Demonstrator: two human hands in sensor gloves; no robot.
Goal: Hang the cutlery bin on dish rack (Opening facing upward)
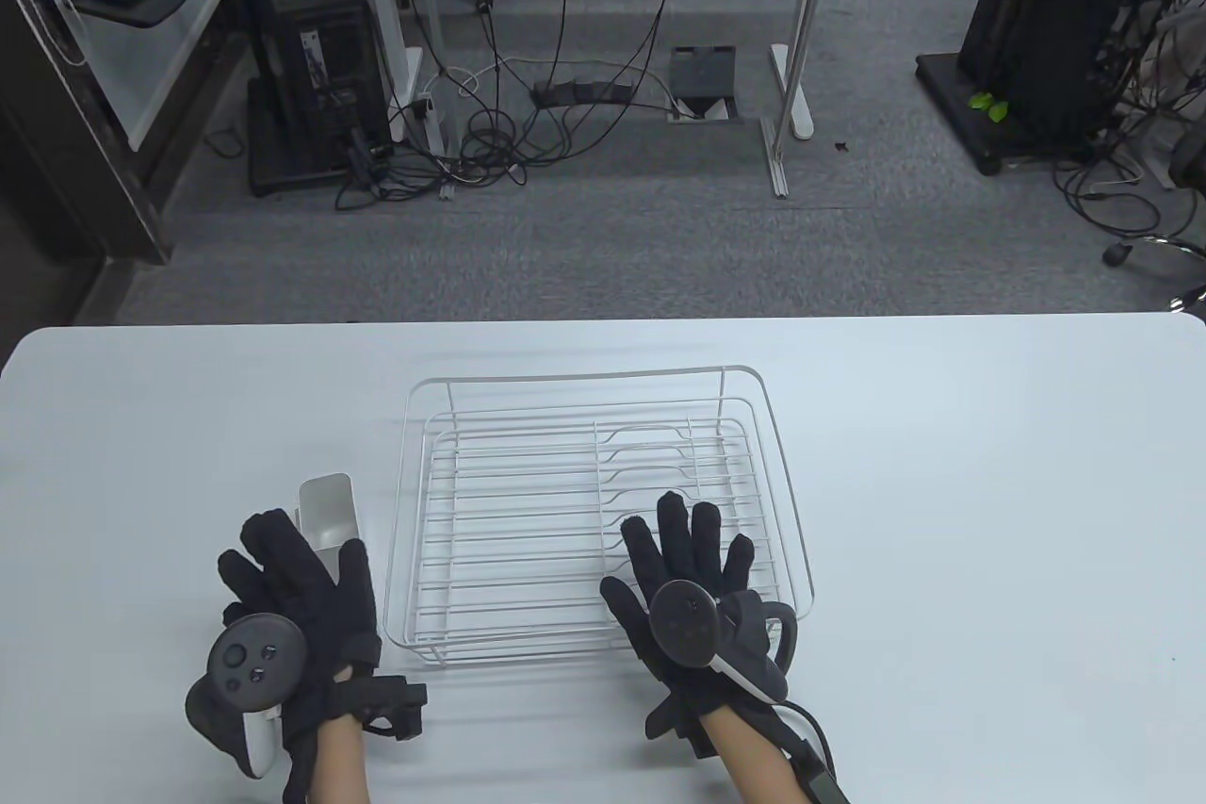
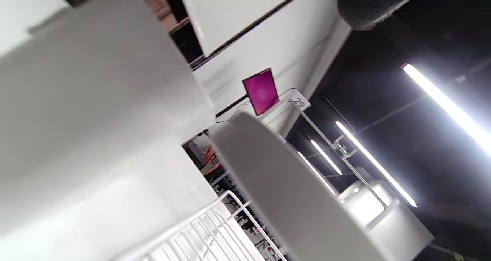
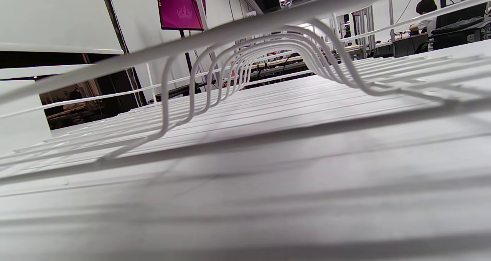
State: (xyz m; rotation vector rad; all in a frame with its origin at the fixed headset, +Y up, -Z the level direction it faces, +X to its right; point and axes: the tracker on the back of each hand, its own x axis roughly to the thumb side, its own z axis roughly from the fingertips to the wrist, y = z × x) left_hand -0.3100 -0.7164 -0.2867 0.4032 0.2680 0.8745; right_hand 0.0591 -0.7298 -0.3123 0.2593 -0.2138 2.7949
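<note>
I am seeing the bin [image 1: 328, 512] lying just beyond my left hand [image 1: 300, 601], its spread fingers reaching it, rack [image 1: 603, 502] immediately right.

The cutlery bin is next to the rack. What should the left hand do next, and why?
Probably close the left hand around the cutlery bin and lift it. The bin stands on the table left of the dish rack, not hung, with the fingers spread over it.
</note>
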